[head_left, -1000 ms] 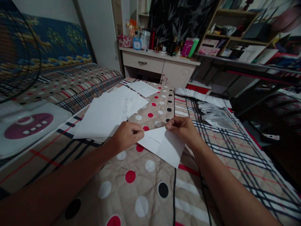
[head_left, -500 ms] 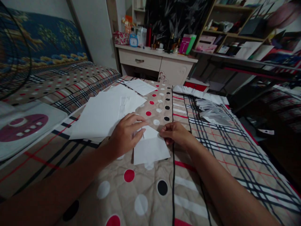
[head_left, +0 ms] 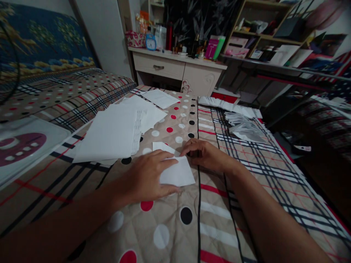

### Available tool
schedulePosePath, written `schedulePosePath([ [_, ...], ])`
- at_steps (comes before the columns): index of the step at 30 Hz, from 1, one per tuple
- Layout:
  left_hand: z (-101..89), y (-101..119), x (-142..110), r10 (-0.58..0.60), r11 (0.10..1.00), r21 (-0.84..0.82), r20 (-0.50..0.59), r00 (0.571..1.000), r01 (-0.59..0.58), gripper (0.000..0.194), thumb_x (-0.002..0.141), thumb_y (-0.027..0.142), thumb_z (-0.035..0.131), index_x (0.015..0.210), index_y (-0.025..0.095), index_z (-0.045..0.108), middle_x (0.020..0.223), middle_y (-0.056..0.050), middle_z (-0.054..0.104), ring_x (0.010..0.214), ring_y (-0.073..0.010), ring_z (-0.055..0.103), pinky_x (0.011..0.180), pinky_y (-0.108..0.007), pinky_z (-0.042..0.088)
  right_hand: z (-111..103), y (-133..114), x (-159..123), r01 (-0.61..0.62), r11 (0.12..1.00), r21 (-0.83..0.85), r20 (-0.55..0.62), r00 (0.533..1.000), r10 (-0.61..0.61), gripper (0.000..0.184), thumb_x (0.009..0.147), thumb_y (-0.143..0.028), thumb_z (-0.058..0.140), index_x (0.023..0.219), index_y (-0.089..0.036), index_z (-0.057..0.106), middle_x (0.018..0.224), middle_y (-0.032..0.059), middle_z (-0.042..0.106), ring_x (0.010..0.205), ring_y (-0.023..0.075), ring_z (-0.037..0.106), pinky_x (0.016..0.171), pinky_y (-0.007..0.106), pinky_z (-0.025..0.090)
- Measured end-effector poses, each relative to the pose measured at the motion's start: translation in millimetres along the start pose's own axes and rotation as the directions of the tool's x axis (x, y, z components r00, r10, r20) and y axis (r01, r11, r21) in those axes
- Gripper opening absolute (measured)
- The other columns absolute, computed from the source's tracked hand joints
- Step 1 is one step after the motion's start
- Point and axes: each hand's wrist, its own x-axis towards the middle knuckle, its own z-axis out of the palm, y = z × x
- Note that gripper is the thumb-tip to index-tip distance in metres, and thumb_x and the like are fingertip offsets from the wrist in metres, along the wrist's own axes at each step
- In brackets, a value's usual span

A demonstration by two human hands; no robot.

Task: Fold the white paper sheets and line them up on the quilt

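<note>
A small sheet of white paper (head_left: 178,172) lies on the dotted bedspread in front of me, with a raised flap at its far side. My left hand (head_left: 153,175) rests flat across its left part, fingers stretched out and thumb apart near the close edge. At the far right edge of this paper, my right hand (head_left: 204,155) has its fingers bent and pinched at the fold line. The fingertips partly cover the fold, so how the layers lie there is hidden.
A stack of larger white sheets (head_left: 106,133) lies at the left, with another sheet (head_left: 161,98) beyond it. Folded paper pieces (head_left: 244,126) and a long white row (head_left: 229,105) sit at the right. A plastic-covered item (head_left: 55,135) is far left; a dresser (head_left: 159,67) stands behind.
My left hand has moved down and right and now lies flat over the paper's near part. My right hand has shifted slightly left along the fold.
</note>
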Motion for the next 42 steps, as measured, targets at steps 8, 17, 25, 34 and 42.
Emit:
schedulePosePath([
  [8,4.9,13.7,-4.3,0.004,0.985,0.168,0.14,0.99,-0.028,0.051,0.08,0.018,0.063,0.131,0.021,0.057,0.136,-0.012,0.057,0.125,-0.0299,0.053,0.1,-0.046,0.048,6.1,12.5,2.2,0.069,0.994,0.086,0.0,0.998,-0.069,0.026,0.074,-0.009,0.07,0.095,-0.022,0.076,0.093,0.0035,0.063,0.089,0.0167,0.058,0.083,0.03,0.045],
  [17,5.3,-48.7,1.0,0.317,0.928,0.137,0.194,0.928,-0.345,0.071,0.073,-0.003,0.046,0.134,0.031,0.054,0.146,-0.004,0.049,0.138,-0.0253,0.04,0.113,-0.055,0.03,4.2,2.2,1.0,-0.026,0.997,0.067,0.006,1.0,0.025,0.023,0.076,-0.01,0.064,0.095,-0.018,0.074,0.09,0.0037,0.068,0.085,0.0149,0.061,0.082,0.028,0.047],
  [25,-4.3,-15.1,-3.0,0.255,0.948,0.162,0.134,0.958,-0.275,0.046,0.082,0.012,0.056,0.128,0.016,0.058,0.137,-0.016,0.056,0.129,-0.0273,0.051,0.112,-0.051,0.036,14.8,3.1,6.2,-0.267,0.938,0.222,-0.024,0.96,0.279,0.018,0.068,-0.013,0.067,0.085,-0.014,0.073,0.07,-0.0008,0.067,0.062,0.0103,0.057,0.061,0.022,0.045],
  [34,4.4,-14.5,-3.6,0.357,0.915,0.204,-0.013,0.934,-0.347,0.029,0.085,0.016,0.06,0.113,0.012,0.064,0.121,-0.014,0.067,0.112,-0.0258,0.063,0.091,-0.039,0.056,17.6,-1.4,7.2,-0.309,0.937,0.165,-0.057,0.945,0.322,0.02,0.066,-0.009,0.066,0.084,-0.015,0.073,0.067,-0.002,0.065,0.059,0.0089,0.055,0.057,0.02,0.042],
  [42,2.2,-10.8,-3.0,0.322,0.938,0.159,-0.063,0.945,-0.309,0.018,0.092,0.016,0.05,0.095,0.014,0.068,0.092,-0.008,0.071,0.086,-0.0181,0.067,0.073,-0.03,0.056,20.4,1.9,8.9,-0.313,0.934,0.17,-0.078,0.941,0.329,0.018,0.064,-0.008,0.067,0.08,-0.016,0.073,0.069,-0.001,0.068,0.06,0.0096,0.057,0.057,0.02,0.043],
])
